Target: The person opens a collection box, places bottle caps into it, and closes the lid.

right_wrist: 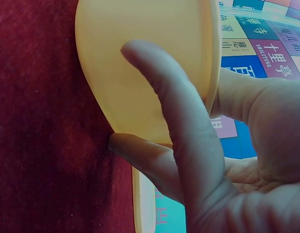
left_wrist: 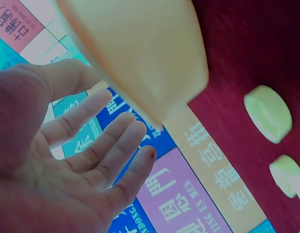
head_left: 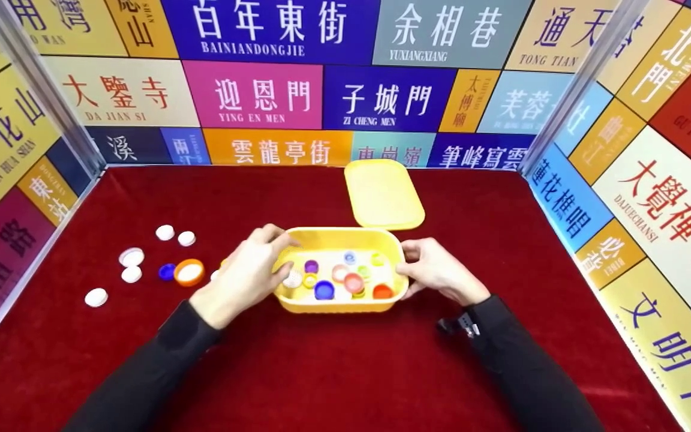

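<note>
A yellow plastic container point(head_left: 339, 307) sits in the middle of the red cloth, its open side tilted toward me. Inside lie several bottle caps, among them a blue cap point(head_left: 324, 290), a purple cap point(head_left: 311, 266) and a red cap point(head_left: 382, 291). My right hand point(head_left: 438, 270) grips the container's right end, with fingers along the outer wall point(right_wrist: 135, 92) and the thumb at the rim. At the left end is my left hand point(head_left: 246, 267). Its fingers point(left_wrist: 99, 155) are loosely spread beside the outer wall, and its thumb reaches past the rim in the left wrist view.
Left of the container lie several white caps point(head_left: 165, 233), an orange cap point(head_left: 189, 272) and a dark blue cap point(head_left: 167, 272). A yellow lid point(head_left: 384, 195) lies flat behind the container. Printed panels point(head_left: 261, 96) wall in the back and both sides of the cloth.
</note>
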The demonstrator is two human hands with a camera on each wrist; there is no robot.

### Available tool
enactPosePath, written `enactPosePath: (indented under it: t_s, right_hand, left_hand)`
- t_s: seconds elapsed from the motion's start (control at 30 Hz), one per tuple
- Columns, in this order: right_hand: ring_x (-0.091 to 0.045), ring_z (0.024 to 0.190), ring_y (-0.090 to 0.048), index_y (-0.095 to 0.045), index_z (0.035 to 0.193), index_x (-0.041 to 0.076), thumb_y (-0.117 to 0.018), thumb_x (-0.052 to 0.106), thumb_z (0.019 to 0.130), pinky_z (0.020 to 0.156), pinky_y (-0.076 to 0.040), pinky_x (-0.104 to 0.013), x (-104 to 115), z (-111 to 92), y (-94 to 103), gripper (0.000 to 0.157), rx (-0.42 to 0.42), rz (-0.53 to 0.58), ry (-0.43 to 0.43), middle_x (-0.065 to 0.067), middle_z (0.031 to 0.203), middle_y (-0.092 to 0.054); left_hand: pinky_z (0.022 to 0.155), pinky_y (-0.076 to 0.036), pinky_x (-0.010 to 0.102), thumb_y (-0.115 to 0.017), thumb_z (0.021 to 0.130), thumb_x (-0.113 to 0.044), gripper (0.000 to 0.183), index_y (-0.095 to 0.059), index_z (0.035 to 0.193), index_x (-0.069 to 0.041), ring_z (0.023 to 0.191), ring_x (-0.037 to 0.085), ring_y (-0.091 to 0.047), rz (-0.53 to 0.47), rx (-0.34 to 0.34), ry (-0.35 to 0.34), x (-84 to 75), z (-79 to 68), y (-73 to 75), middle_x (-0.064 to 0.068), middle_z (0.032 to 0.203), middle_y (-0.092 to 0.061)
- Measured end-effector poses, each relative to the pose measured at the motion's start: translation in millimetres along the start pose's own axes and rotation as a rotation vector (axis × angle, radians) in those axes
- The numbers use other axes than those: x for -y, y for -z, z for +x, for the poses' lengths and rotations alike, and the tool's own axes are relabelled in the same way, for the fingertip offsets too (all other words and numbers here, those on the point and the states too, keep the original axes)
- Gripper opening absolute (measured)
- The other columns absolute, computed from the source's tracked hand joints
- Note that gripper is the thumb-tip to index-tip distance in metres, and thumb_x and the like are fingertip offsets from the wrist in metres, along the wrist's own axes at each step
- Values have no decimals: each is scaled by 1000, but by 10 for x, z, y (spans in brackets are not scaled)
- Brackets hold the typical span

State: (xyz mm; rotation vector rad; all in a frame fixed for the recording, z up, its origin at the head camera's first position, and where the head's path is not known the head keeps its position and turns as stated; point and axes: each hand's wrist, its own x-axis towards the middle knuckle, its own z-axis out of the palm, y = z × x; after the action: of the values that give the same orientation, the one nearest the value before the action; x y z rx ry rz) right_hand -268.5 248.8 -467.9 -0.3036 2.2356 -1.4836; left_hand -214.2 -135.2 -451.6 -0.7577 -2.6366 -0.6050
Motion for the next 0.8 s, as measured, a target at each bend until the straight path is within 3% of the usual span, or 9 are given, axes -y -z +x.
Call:
enactPosePath:
  t_s: [0.27,0.47,0.6,0.8]
  right_hand:
    - [-30,90,-86,-70,146,-10,-67,-4,105,70,-73,-43,10,4,7,42,1,-2,-4,-34,136,-77]
    - [-29,89,-86,-70,146,-9,-67,-5,106,69,-73,-43,13,12,-3,41,-5,1,-9,-32,135,-78]
    - [-29,89,-86,-70,147,-9,-67,-4,106,70,-74,-44,10,12,-3,41,-1,-3,-14,-33,135,-78]
    - [-30,89,-86,-69,148,-10,-68,-3,106,70,-74,-43,1,-1,6,43,-1,-13,-8,-34,136,-77]
  left_hand:
    - [108,-67,56,-85,104,-12,38,-78,141,-5,123,41,-72,-29,-27,102,202,-117,124,20,132,-74]
    - [104,-67,57,-83,106,-11,37,-79,142,-6,120,41,-71,-38,-22,170,395,-254,192,21,135,-74]
    - [101,-66,57,-81,106,-10,36,-79,141,-4,116,42,-70,-37,-10,226,536,-373,237,23,135,-73]
    - [106,-64,62,-79,105,-9,37,-79,141,-1,119,45,-71,-33,48,320,732,-527,326,29,138,-71]
